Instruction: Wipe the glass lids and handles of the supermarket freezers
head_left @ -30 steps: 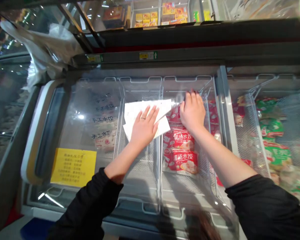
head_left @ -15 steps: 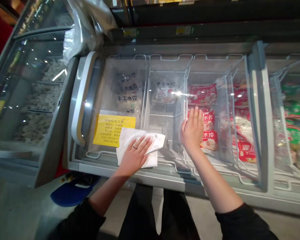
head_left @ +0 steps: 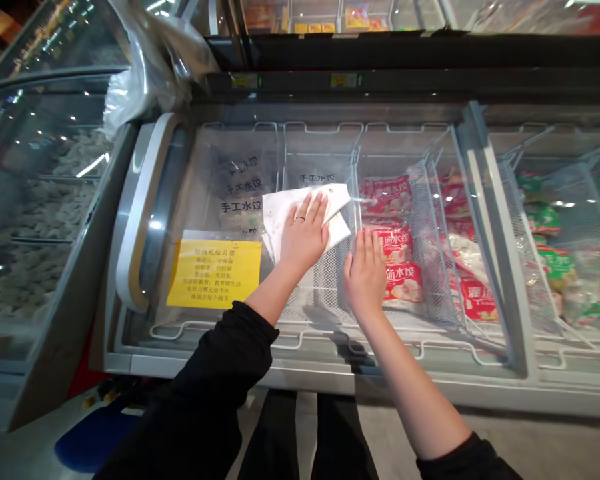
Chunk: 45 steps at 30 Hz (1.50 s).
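My left hand point(head_left: 306, 233), a ring on one finger, lies flat with fingers together on a white paper towel point(head_left: 280, 210), pressing it against the sloping glass lid point(head_left: 215, 200) of a chest freezer. My right hand point(head_left: 365, 270) rests flat and open on the same glass just to the right, holding nothing. Under the glass sit wire baskets point(head_left: 325, 293) with red dumpling bags point(head_left: 397, 257) and pale bags printed with black characters point(head_left: 243, 200).
A yellow notice point(head_left: 215, 273) is stuck on the lid at the lower left. A crumpled clear plastic bag point(head_left: 145, 73) lies on the freezer's top left corner. Another glass freezer point(head_left: 35, 200) stands at the left, and green bags point(head_left: 555, 260) fill the compartment at the right.
My left hand has slid the paper towel up the glass from the lid's lower edge to its middle. My right hand shifted slightly left and stays flat on the glass.
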Tool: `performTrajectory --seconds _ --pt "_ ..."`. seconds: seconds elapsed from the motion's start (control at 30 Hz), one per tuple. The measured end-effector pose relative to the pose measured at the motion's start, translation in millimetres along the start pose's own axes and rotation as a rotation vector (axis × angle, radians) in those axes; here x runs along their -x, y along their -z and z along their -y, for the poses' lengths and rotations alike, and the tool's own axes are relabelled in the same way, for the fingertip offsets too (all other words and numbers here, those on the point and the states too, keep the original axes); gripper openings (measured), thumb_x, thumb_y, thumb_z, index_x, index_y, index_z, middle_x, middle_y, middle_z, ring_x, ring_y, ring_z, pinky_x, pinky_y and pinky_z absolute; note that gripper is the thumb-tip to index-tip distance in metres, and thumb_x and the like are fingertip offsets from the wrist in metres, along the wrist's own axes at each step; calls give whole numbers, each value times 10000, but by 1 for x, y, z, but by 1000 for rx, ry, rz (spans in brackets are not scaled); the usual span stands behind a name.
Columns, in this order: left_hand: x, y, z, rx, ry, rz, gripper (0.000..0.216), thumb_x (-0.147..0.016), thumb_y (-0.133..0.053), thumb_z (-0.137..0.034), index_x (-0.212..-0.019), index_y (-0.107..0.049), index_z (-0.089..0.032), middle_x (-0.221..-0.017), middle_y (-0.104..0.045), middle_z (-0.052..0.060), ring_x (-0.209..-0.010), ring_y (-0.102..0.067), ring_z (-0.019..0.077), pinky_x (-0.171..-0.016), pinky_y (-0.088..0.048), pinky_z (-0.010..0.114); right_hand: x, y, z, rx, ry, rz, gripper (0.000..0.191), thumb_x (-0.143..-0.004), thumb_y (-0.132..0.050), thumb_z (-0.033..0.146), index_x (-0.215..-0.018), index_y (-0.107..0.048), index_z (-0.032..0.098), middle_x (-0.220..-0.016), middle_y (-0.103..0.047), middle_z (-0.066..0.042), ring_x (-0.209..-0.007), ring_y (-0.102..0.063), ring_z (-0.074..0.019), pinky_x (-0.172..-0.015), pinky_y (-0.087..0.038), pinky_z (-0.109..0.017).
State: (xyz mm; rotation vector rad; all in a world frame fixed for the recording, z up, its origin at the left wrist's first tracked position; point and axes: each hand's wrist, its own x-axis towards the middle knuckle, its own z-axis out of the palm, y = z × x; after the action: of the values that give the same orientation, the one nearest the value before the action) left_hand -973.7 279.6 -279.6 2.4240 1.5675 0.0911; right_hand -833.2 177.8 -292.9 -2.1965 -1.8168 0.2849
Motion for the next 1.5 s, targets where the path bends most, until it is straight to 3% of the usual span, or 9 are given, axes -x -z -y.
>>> performTrajectory --seconds 0.17,0.3,0.43,0.63,0.77,0.93,1.3,1.4,1.5 --pt "57 -1 -35 -30 47 9 636 -1098 -286 -363 -1698 -245 -155 -1769 -236 23 -1655 -190 233 -1327 -292 489 -2 0 -7 -28 44 -9 629 -1069 -308 221 -1684 -267 97 -1702 -378 -216 -1628 -275 -307 -1277 -352 -589" --pt "72 -3 -43 -62 -22 34 626 -1097 -325 -383 -1692 -278 -195 -1758 -254 -15 -1645 -228 214 -1308 -340 472 -47 1 -18 -62 175 71 594 -1060 -329 210 -1637 -384 84 -1675 -431 -205 -1600 -349 -289 -1289 -353 -551" --pt "5 0 -16 -79 -135 72 604 -1104 -295 -386 -1672 -330 -184 -1748 -282 -10 -1636 -258 202 -1326 -310 465 -134 -7 -15 -79 237 123 568 -1052 -327 201 -1584 -475 66 -1670 -449 -173 -1588 -377 -282 -1313 -322 -523" --pt "-131 2 29 -103 83 -3 600 -1105 -248 -358 -1685 -298 -211 -1752 -291 -5 -1641 -243 207 -1335 -274 476 -258 -27 3 -96 236 134 585 -1057 -359 244 -1581 -449 1 -1682 -422 -192 -1584 -379 -307 -1314 -317 -490" --pt "-205 0 51 -100 187 -29 594 -1094 -271 -348 -1668 -338 -211 -1742 -331 13 -1625 -290 223 -1330 -263 470 -294 -36 11 -84 190 111 583 -1046 -352 222 -1563 -458 -25 -1667 -436 -222 -1579 -381 -325 -1291 -341 -506" --pt "-270 1 70 -52 179 27 601 -1081 -286 -335 -1672 -330 -238 -1747 -313 -18 -1631 -271 201 -1328 -250 440 -297 -40 11 -78 183 107 564 -1039 -344 196 -1551 -483 5 -1661 -446 -225 -1570 -397 -315 -1280 -346 -510" --pt "-315 -6 79 -19 -93 107 600 -1079 -283 -344 -1675 -326 -287 -1744 -327 -51 -1626 -285 198 -1332 -206 422 -298 -43 4 -43 225 94 562 -1038 -337 237 -1532 -500 24 -1605 -517 -240 -1532 -448 -327 -1257 -377 -539" --pt "-302 5 116 -32 -19 132 600 -1089 -266 -370 -1681 -305 -281 -1752 -307 -51 -1629 -274 185 -1338 -199 417 -298 -43 3 -26 224 100 581 -1039 -332 243 -1556 -470 16 -1633 -487 -227 -1551 -423 -312 -1276 -354 -528" --pt "-268 25 184 -36 108 98 598 -1109 -221 -396 -1681 -291 -239 -1761 -290 -23 -1637 -247 185 -1342 -196 421 -298 -46 2 -18 222 86 590 -1039 -340 250 -1582 -445 46 -1658 -462 -201 -1573 -390 -290 -1292 -330 -533"
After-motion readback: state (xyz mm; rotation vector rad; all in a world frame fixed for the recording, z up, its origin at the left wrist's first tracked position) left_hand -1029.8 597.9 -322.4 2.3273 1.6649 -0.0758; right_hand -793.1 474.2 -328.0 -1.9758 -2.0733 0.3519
